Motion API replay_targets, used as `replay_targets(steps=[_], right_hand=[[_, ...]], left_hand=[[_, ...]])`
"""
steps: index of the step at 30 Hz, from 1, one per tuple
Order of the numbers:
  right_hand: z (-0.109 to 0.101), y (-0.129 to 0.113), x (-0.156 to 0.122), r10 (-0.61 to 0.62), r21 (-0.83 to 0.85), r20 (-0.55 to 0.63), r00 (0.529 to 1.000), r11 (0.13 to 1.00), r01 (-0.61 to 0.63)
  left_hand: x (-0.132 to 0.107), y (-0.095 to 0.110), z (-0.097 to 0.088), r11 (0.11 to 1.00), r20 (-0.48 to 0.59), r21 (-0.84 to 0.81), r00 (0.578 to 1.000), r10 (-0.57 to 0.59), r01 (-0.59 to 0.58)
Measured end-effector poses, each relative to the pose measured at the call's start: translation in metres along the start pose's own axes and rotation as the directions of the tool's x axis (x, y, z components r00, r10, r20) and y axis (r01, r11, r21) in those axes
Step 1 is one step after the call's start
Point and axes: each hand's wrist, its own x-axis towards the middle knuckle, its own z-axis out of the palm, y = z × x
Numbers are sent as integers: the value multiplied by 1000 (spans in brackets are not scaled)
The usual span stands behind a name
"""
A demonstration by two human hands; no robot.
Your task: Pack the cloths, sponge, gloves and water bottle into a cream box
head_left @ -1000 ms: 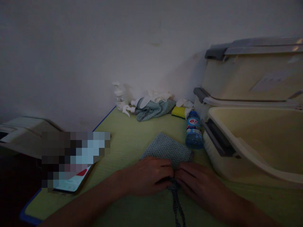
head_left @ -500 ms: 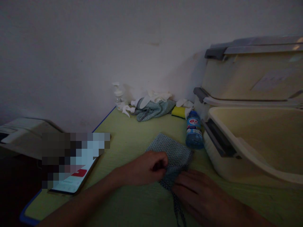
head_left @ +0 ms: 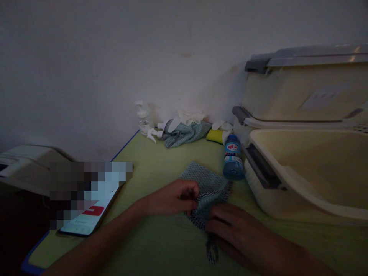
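A grey-blue woven cloth [head_left: 205, 178] with a black-and-white checked edge lies partly folded on the table in front of me. Curled fingers of my left hand [head_left: 175, 197] pinch its left side, near the checked edge. My right hand [head_left: 238, 230] is at the near right part of the cloth, its fingers bent over the fabric and partly hiding it. A checked loop [head_left: 212, 251] hangs out below my right fingers onto the table. Just beyond the cloth, to the right, stands a blue bottle [head_left: 234, 159] with a label.
A large cream bin [head_left: 276, 203] with grey handles stands at right, a lidded box [head_left: 287, 92] behind it. Along the wall are a pump bottle [head_left: 143, 120], a crumpled cloth [head_left: 186, 134], white gloves [head_left: 191, 116] and a yellow sponge [head_left: 215, 136]. A phone [head_left: 83, 222] lies left.
The cloth's near part has been lifted and folded upward between my hands. The checked loop has drawn up from the lower edge of the view. My right fingers are more bent.
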Motion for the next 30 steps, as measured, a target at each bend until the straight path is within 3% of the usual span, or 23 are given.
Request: replay_targets(steps=[4,13,30], right_hand=[[4,1,2,22,49,-37,999,999,-20],[11,0,5,207,225,-44,977,955,-192],[22,2,10,417,243,-96,904,890,-385]], left_hand=[[1,-2,-2,998,5,-64,1000,6,-5],[3,-4,-3,994,-11,-108,1000,5,-6],[7,-7,-5,979,-35,-205,999,-3,-4]])
